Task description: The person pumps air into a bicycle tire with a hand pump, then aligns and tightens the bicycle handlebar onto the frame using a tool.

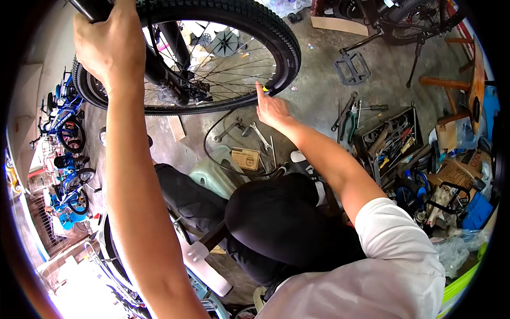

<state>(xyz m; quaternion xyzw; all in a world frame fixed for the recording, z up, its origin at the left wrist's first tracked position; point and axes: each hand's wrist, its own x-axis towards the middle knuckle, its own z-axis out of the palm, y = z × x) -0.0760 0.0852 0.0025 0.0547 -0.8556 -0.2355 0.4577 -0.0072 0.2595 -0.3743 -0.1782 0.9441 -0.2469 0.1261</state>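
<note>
My left hand [109, 50] is wrapped round a black tube at the upper left, in line with the bicycle's front fork [155, 69]. The spoked bicycle wheel [289, 48] with its knobby black tyre sits in that fork, raised in front of me. At the wheel's near right side, my right hand [272, 110] has its index finger stretched out to the rim, beside a small yellow mark [265, 89]. Its other fingers are partly hidden, and no object shows in it. A thin black hose [207, 143] curves down below the wheel.
Wrenches [260, 136] and a small cardboard box [245, 158] lie on the floor. To the right are pliers [349, 123], a toolbox [390, 138] full of tools, and a wooden chair [475, 87]. Another bicycle [396, 24] stands at the back, blue bicycles [66, 127] at left.
</note>
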